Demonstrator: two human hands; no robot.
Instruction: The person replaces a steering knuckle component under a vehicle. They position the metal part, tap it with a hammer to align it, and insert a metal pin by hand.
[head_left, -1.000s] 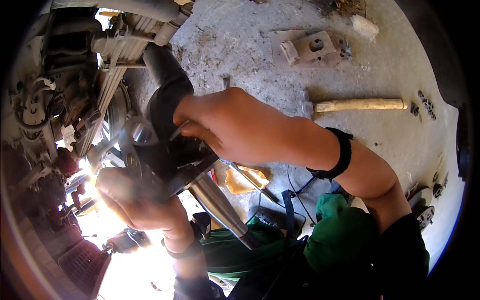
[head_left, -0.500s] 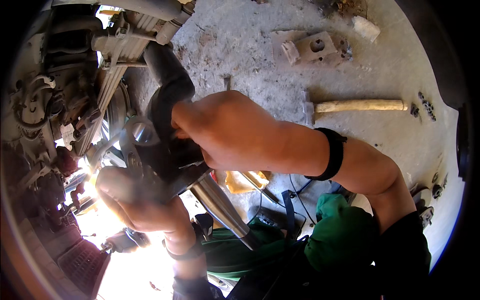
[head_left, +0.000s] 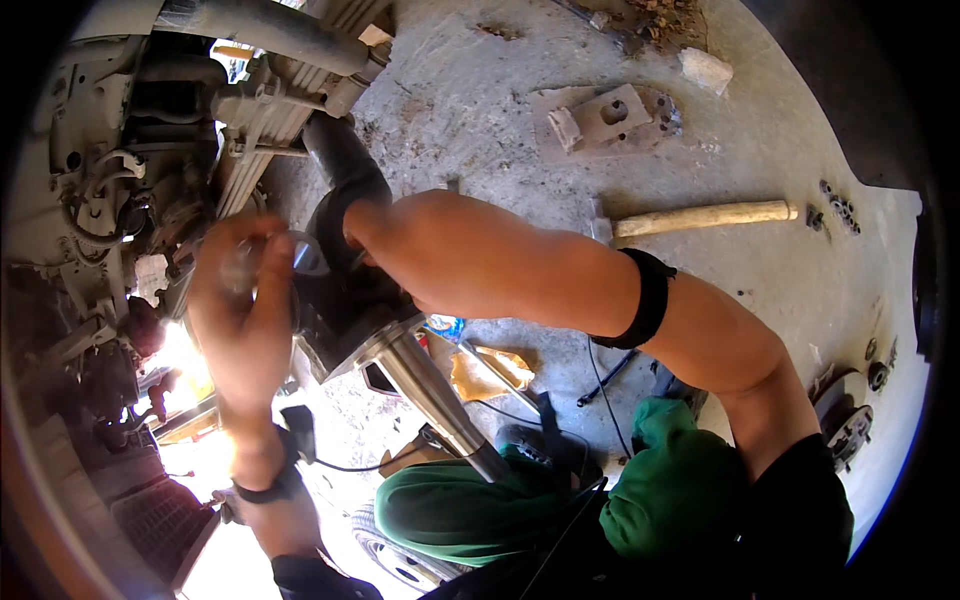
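Note:
A dark steering knuckle (head_left: 335, 325) with a round bore at its upper left sits in front of me, beside the vehicle's underside. Its polished, tapered spindle (head_left: 425, 390) slants down to the right toward my green-clothed leg. My right hand (head_left: 395, 245) is closed around the knuckle's upper part; its fingertips are partly hidden. Just left of the bore, my left hand (head_left: 240, 290) is raised with fingers curled in a pinch. A blurred, greyish round shape shows between those fingers, too smeared to name. Beyond the knuckle, a dark cylindrical tube (head_left: 340, 155) runs toward the vehicle.
Pipes and hoses of the vehicle's underside (head_left: 110, 210) fill the left. On the concrete floor lie a wooden-handled hammer (head_left: 700, 217), a block with a hole (head_left: 605, 120), a whitish chunk (head_left: 706, 70) and a yellow wrapper (head_left: 490, 373). Cables run near my leg.
My left hand has lifted up and left, off the knuckle's lower side to beside the bore. My right hand keeps its hold. The view has shifted slightly.

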